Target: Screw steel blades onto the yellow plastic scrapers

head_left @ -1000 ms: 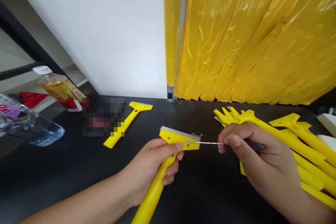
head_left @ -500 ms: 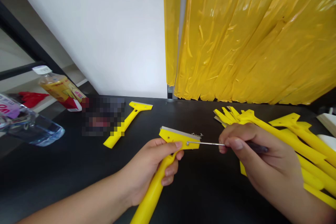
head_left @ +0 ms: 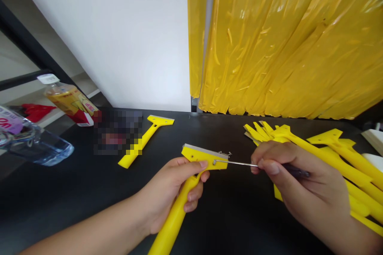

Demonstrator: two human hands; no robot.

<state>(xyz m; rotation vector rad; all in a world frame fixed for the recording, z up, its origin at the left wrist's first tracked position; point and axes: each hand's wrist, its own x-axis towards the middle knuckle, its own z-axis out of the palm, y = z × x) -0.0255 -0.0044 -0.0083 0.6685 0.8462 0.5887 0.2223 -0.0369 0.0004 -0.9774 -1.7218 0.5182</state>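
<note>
The left hand grips a yellow scraper above the black table, its handle slanting toward the wearer; from the right, the right hand holds a screwdriver nearly crosswise, tip at the scraper head's screw.

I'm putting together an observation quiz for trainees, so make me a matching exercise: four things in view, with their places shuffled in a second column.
Things
1. Thin metal-shafted tool with a dark handle
2. Clear plastic bottle with a purple label
3. Crinkled, glossy yellow plastic sheeting
4. Heap of yellow plastic scrapers

Places
A. Beyond the dark table, beside the tall white panel
B. On the table's right side
C. In the right hand
D. Cut off by the picture's left edge

Pairs: 1-C, 2-D, 3-A, 4-B
</note>
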